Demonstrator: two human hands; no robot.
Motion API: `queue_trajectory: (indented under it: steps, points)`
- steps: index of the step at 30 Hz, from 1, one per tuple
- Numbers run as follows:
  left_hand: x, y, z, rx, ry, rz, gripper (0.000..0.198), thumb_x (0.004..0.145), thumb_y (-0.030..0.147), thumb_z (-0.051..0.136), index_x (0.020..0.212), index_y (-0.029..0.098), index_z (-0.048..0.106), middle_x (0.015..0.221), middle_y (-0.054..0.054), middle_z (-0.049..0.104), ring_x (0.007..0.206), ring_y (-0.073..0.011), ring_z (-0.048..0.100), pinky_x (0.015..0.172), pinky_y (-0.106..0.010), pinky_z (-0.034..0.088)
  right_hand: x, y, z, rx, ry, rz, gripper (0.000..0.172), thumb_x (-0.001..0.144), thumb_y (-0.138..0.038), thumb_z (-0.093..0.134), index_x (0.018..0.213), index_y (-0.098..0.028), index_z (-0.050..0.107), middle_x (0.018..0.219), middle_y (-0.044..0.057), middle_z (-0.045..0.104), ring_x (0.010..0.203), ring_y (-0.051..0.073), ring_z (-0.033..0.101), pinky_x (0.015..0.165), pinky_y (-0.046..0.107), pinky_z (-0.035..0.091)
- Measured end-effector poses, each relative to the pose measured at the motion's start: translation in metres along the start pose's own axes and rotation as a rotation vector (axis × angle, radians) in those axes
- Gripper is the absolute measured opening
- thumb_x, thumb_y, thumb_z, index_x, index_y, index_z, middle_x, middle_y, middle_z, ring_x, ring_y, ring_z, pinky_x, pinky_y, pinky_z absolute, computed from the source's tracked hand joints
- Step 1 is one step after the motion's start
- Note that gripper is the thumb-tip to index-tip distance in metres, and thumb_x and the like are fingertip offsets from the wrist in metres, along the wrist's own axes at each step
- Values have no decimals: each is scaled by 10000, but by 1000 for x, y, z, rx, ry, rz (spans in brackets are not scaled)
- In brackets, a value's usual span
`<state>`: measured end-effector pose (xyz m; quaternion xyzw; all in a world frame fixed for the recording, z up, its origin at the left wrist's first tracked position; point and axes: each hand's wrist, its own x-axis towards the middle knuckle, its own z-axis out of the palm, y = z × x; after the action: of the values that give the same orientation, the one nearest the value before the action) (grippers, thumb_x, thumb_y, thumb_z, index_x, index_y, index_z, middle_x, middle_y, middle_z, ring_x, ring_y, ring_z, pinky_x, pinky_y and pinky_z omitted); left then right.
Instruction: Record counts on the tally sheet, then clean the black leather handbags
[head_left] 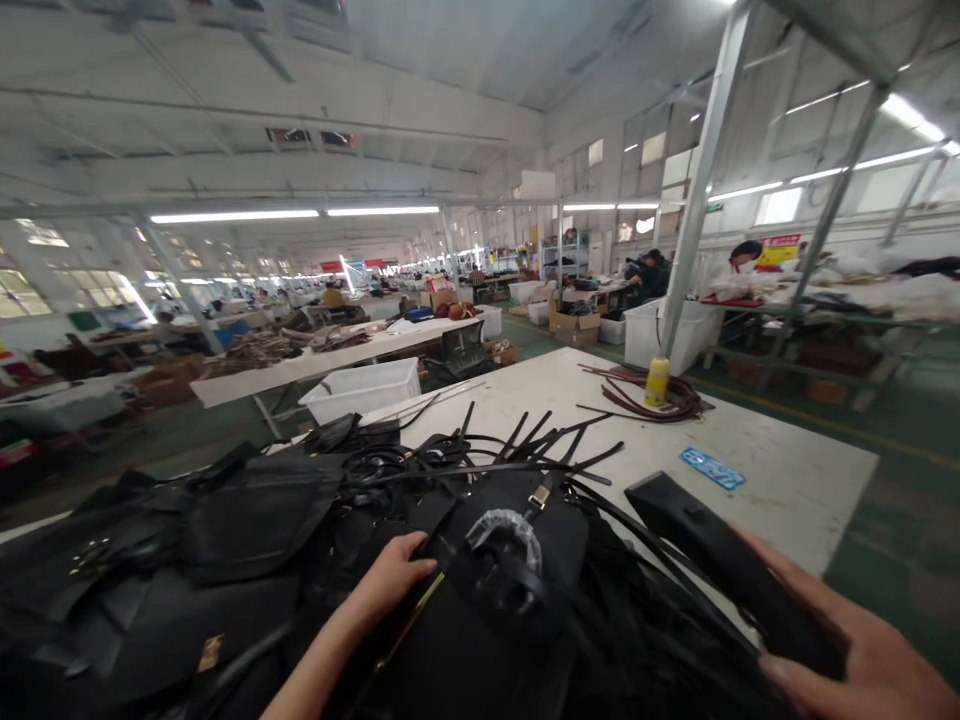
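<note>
Black leather bags (255, 510) with straps and gold-coloured fittings lie heaped across the near side of the table. My left hand (397, 575) grips the edge of one black bag (465, 620) beside a gold zip, its thumb and fingers closed on the material. That bag has a handle (510, 525) wrapped in clear plastic. At the lower right, my right hand (862, 640) is wrapped round a long black leather piece (697, 530), which angles up to the left over the tabletop.
On the white table (795, 450) are a yellow bottle (656, 382), coiled brown straps (619, 395) and a blue patterned strip (712, 467). A white bin (364, 390) stands beyond the heap. A metal post (701, 180) rises behind the table. People work farther off.
</note>
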<state>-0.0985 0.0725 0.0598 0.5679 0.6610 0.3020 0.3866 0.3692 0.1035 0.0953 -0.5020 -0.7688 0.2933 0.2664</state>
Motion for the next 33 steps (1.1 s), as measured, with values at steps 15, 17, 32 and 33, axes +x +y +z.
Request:
queue_trajectory:
  steps: [15,17,32,33]
  points:
    - [-13,-23,10,-511,-21,-170,268,649,397,621,663,137,559,573,12,582,525,-127,490,546,-255,350,12,-117,63,199,-526,17,853,575,-97,559,1377,-283,339,1305,-23,489,1178,283,460,944,311,430]
    - [-17,-22,12,-543,-36,-172,247,645,368,627,702,136,568,618,-5,610,558,-142,519,563,-264,371,18,-134,75,253,-562,-42,828,574,-86,565,1362,-258,376,1297,-16,499,1142,252,495,934,262,425]
    - [-40,-21,10,-640,-81,-163,311,601,270,630,880,134,602,711,-15,637,645,-159,562,670,-295,413,111,-153,165,514,-751,28,907,609,-101,584,1413,-265,197,653,-47,593,454,114,513,412,222,450]
    - [-48,-20,3,-637,-83,-169,338,582,244,651,899,140,598,703,-4,626,638,-148,551,657,-280,408,114,-155,163,506,-695,9,896,622,-107,579,1414,-266,191,636,-53,590,453,115,508,417,225,451]
